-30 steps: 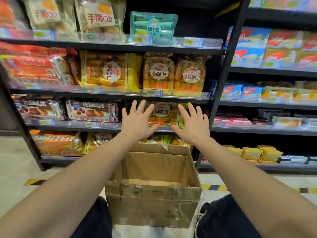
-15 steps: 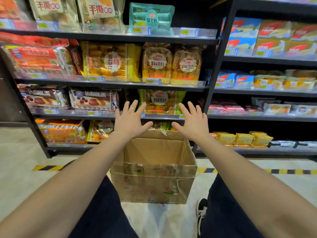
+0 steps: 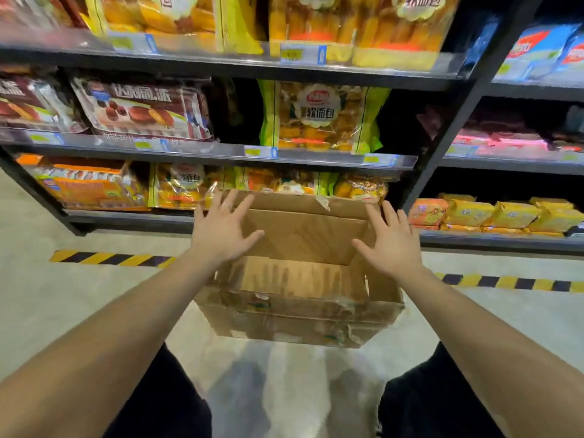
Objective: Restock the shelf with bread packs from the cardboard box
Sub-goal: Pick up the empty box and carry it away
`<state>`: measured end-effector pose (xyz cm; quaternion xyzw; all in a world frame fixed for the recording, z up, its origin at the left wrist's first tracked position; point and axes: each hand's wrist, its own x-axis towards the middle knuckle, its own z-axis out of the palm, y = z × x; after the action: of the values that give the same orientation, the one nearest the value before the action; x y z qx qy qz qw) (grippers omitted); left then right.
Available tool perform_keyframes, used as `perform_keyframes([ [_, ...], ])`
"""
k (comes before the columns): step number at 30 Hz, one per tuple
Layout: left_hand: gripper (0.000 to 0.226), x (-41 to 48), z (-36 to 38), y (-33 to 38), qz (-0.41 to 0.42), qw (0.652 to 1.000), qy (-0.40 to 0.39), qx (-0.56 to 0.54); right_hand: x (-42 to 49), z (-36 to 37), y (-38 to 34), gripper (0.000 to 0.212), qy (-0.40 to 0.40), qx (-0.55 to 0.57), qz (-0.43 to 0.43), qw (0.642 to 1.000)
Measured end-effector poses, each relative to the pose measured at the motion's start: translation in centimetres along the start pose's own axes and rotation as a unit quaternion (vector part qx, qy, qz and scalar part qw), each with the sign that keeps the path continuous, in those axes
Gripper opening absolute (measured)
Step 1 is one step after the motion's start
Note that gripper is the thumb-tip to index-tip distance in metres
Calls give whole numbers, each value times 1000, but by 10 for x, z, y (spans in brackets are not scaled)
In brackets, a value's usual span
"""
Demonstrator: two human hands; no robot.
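An open cardboard box (image 3: 300, 314) sits on the floor in front of the shelf, and its inside shows only bare cardboard. My left hand (image 3: 221, 229) hovers over the box's left rim, fingers spread, holding nothing. My right hand (image 3: 390, 238) hovers over the right rim, also spread and empty. A green-edged bread pack (image 3: 319, 118) stands on the middle shelf (image 3: 316, 158) just above the box. More bread packs (image 3: 180, 188) lie on the bottom shelf behind the box's far flap.
Brown cake packs (image 3: 142, 109) fill the middle shelf to the left, with a dark gap between them and the bread pack. Yellow snack packs (image 3: 493, 213) sit low on the right bay past a black upright (image 3: 442, 131). Yellow-black floor tape (image 3: 107, 257) runs along the shelf base.
Both hands have dropped from the middle shelf level down to the box's rim and moved apart. The view has tilted down and closer to the lower shelves.
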<state>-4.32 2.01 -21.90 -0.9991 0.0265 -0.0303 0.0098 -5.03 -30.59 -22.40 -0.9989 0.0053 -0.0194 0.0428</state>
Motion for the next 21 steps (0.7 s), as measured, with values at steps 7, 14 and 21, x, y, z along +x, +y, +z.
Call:
perform_keyframes([
  [7,80,27,55,-41,-70,994,-79,15,36,61,26,79,-127,10,73,989],
  [14,75,-2,77,-68,-126,964,-202,-117,-1,71,40,87,-185,116,80,973],
  [21,92,7,74,-58,-168,949,-214,-161,10,64,35,91,-192,105,123,968],
])
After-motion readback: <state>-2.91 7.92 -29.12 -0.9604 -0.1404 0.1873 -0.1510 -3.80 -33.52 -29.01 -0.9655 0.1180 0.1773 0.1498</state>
